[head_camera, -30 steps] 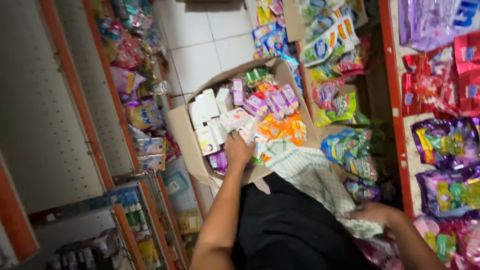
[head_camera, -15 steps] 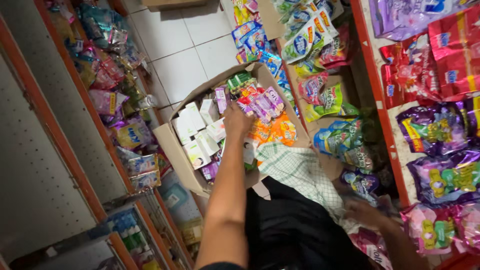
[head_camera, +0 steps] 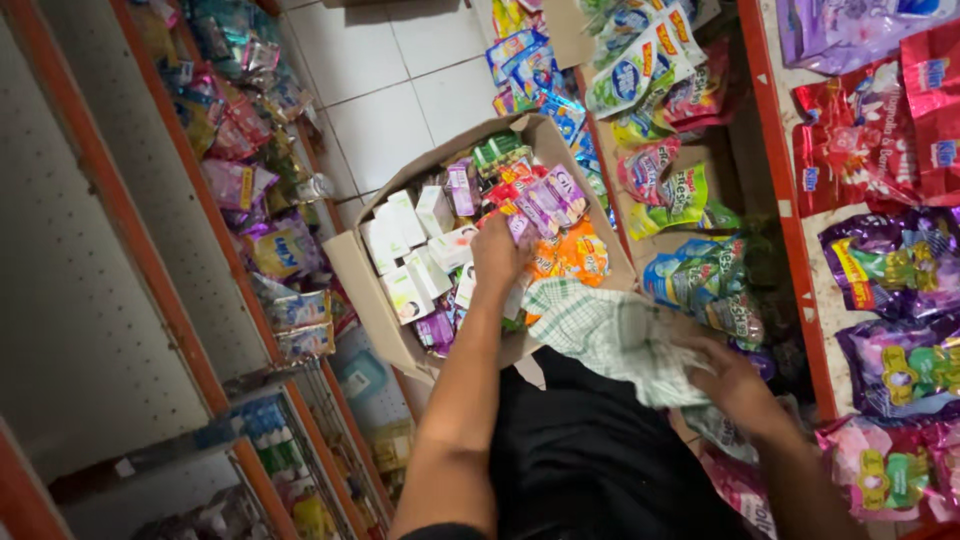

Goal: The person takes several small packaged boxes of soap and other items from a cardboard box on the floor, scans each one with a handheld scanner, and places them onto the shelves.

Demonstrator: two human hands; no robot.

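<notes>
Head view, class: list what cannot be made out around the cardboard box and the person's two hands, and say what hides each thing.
- Left hand: its fingers reach into the cardboard box among small packs; what they grasp is hidden by the hand itself.
- Right hand: blurred by motion, on the checked cloth; grip unclear.
- Box bottom: covered by white cartons and purple packs.
- Lower shelf bottles: too small and dark.

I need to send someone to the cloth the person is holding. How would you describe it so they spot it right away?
Start at the open cardboard box on the white tile floor between the shelves, packed with small boxes and packets. Just past its near right corner, the right hand grips a crumpled cloth. It is the only pale, green-and-white checked fabric there; everything around it is glossy, brightly coloured packaging.
</notes>
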